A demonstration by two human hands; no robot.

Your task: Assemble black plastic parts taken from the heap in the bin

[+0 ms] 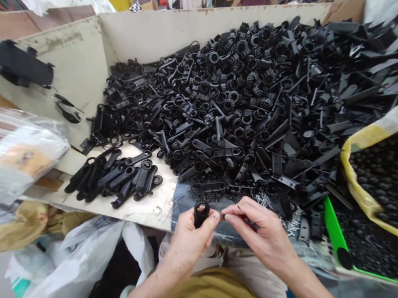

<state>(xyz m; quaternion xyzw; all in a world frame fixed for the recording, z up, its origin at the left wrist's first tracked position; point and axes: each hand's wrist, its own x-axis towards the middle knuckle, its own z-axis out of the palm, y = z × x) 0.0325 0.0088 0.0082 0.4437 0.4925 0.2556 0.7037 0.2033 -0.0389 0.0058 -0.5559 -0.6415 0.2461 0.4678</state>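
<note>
My left hand is closed around a black plastic part whose round ring end points up. A small dark piece lies between my left thumb and the fingertips of my right hand, which are pinched together. Another dark item shows under my right fingers, too hidden to name. Ahead of both hands rises a large heap of black plastic parts. Small silver screws lie just right of my right hand. Several long black parts rest on the pale board to the left.
A yellow-rimmed bag of small round black pieces stands at the right, beside a green-edged tray. At lower left a white sack holds black parts. Pale panels wall the heap. Other people sit in the background.
</note>
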